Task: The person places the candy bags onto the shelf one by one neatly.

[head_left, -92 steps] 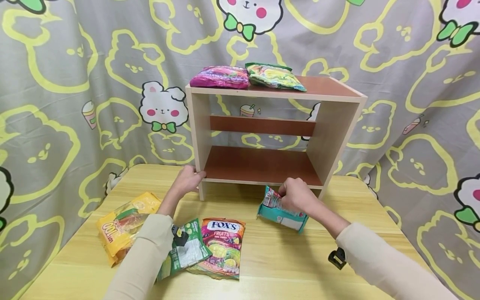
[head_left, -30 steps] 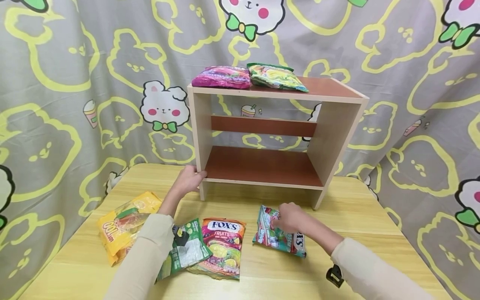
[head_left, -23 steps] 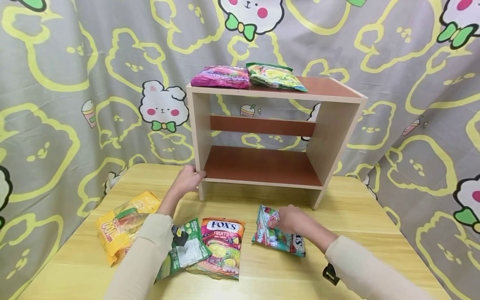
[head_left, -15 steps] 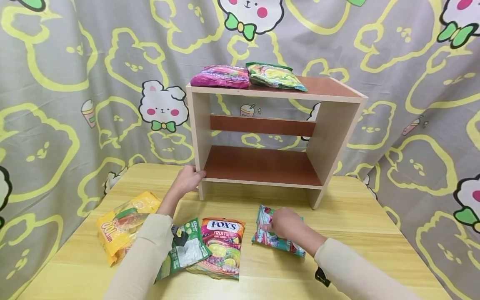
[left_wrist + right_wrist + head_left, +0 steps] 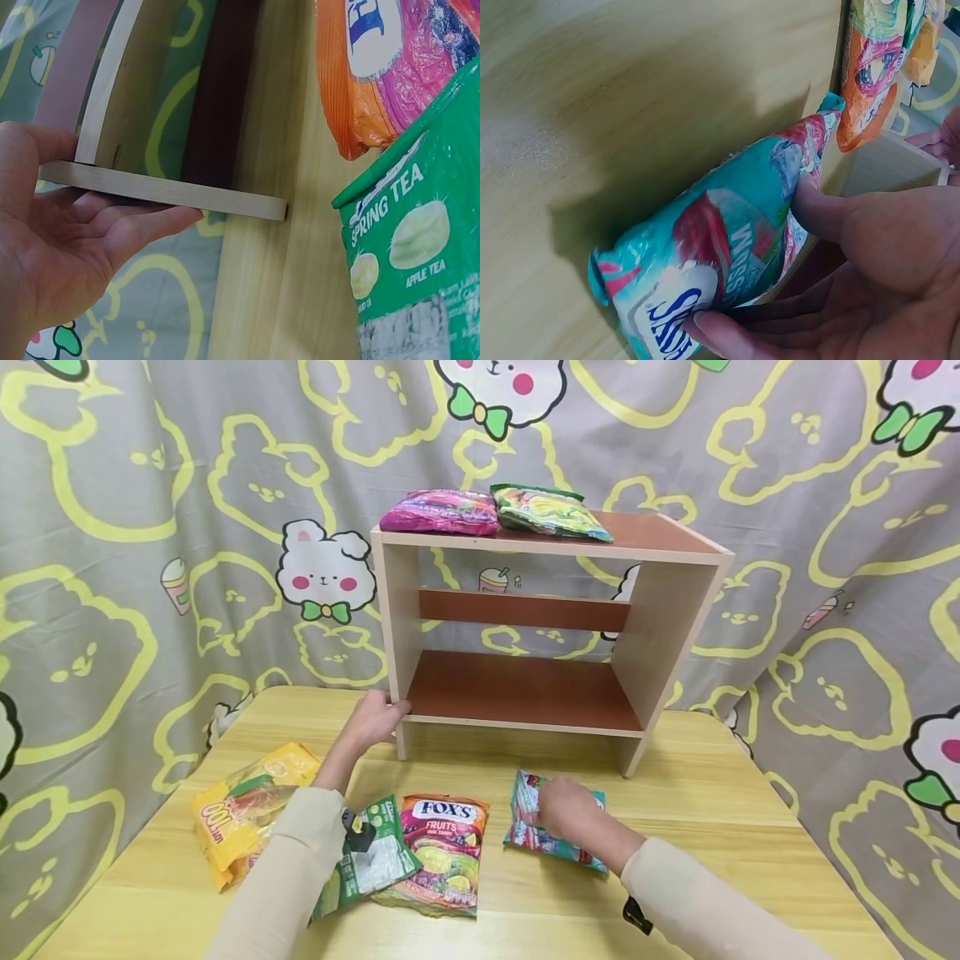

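My left hand (image 5: 372, 721) grips the left side panel of the small wooden shelf (image 5: 525, 724), low at its front edge. In the left wrist view the thumb lies on the inner side and the fingers (image 5: 142, 229) along the outer side. My right hand (image 5: 572, 810) is over a teal bag of candy (image 5: 525, 789) on the table, in front of the shelf's right half. Seen from the right wrist, the thumb presses one end of the candy bag (image 5: 727, 225) and the fingers reach along its other side, near the printed brand name.
An orange and purple Fox's candy bag (image 5: 442, 843), a green candy bag (image 5: 378, 852) and yellow candy bags (image 5: 247, 810) lie on the table (image 5: 675, 893), left of my right hand. A magenta bag (image 5: 438, 514) and a green-yellow bag (image 5: 551, 512) rest on the shelf top.
The teal candy bag came down from near the lower shelf edge, turned over and lies closer to me. My right hand then shifted left over it. The left hand stayed on the shelf.
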`<control>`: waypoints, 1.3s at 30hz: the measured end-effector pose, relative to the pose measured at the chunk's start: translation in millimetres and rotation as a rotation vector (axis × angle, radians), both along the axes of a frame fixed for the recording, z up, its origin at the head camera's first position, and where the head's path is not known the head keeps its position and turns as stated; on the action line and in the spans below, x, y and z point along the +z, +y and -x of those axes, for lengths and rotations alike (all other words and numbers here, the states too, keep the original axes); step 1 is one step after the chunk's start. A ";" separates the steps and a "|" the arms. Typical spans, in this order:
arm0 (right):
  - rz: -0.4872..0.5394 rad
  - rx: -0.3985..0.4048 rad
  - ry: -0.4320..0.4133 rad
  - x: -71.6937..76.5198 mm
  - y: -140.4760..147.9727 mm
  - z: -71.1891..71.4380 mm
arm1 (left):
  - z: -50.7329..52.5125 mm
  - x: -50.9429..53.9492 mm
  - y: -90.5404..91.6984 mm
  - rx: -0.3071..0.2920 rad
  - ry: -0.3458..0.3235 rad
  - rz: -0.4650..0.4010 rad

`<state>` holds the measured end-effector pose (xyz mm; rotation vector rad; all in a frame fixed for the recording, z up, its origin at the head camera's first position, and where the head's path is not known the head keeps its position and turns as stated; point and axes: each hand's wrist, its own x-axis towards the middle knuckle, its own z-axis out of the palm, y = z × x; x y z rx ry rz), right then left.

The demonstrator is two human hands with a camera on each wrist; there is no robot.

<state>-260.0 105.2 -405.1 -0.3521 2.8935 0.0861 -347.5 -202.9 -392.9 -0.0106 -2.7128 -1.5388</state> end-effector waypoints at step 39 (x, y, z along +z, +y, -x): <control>0.314 0.049 0.053 -2.9 41.6 4.6 | -2.0 2.5 1.4 0.004 -0.013 -0.009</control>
